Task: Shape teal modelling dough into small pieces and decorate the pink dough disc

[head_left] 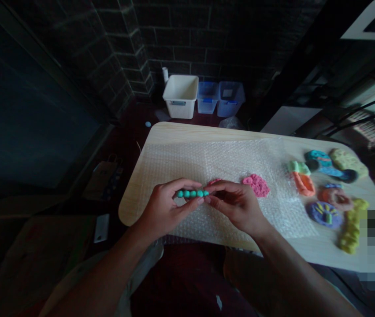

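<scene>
Between my two hands is a short row of small green balls [190, 193], like beads of modelling clay, held level above the table. My left hand [165, 204] pinches it with the thumb below and the fingers above. From the other side, my right hand [235, 203] grips the row's right end between thumb and fingertips. Just beyond my right hand, a crumbly pink lump [256, 185] lies on bubble wrap [174, 158]. A second pink piece [215, 181] shows behind my fingers, mostly hidden.
The wooden table [174, 130] carries colourful clay-like shapes on its right: an orange and green piece [302, 180], a purple disc [324, 215], a yellow bar [352, 229] and a blue piece [328, 167]. A white bin [180, 99] and blue-tinted boxes [230, 99] stand beyond it.
</scene>
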Demonstrator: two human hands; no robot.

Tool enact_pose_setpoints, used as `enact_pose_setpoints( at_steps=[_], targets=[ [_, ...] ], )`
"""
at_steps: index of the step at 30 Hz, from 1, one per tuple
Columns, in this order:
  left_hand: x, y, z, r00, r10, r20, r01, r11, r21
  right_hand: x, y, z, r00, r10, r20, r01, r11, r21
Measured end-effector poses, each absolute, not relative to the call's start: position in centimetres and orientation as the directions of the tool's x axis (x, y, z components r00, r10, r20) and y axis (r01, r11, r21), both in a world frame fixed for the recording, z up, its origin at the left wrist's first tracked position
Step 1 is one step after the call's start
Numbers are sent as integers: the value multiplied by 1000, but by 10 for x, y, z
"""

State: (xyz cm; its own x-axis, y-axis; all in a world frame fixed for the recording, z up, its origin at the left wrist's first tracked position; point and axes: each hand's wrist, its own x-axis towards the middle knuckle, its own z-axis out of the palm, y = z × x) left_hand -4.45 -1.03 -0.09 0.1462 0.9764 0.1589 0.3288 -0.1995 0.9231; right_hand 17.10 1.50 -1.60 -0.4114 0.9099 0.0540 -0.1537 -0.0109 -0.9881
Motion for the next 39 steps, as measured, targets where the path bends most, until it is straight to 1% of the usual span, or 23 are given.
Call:
enact_pose_setpoints(
  at_steps=[8, 12, 15, 18, 23, 28, 33, 39],
  targets=[
    [-43, -12, 2, 170, 981, 91, 304, -140, 942, 168, 13, -17, -419, 908, 5, -170, -73, -983],
    [-46, -10, 2, 101, 993, 58, 257, -83, 963, 173, 16, -19, -361, 932, -44, -229, -134, -964],
    [-48, -8, 2, 40, 999, 34, 196, -41, 980, 176, 19, -18, -337, 937, -93, -330, -210, -920],
    [-49, -7, 1, 45, 999, 23, 164, -30, 986, 176, 20, -12, -375, 917, -133, -425, -298, -855],
    [-48, -8, -1, 63, 998, 18, 160, -28, 987, 173, 20, -5, -424, 889, -170, -466, -376, -801],
    [-50, -8, -2, 64, 998, 18, 171, -28, 985, 176, 19, -6, -467, 867, -176, -429, -396, -812],
    [-49, -7, -1, 67, 997, 28, 185, -40, 982, 179, 18, -10, -455, 882, -120, -456, -347, -819],
    [-47, -6, 1, 61, 998, 32, 186, -43, 982, 178, 17, -12, -456, 883, -112, -441, -334, -833]
  ],
)
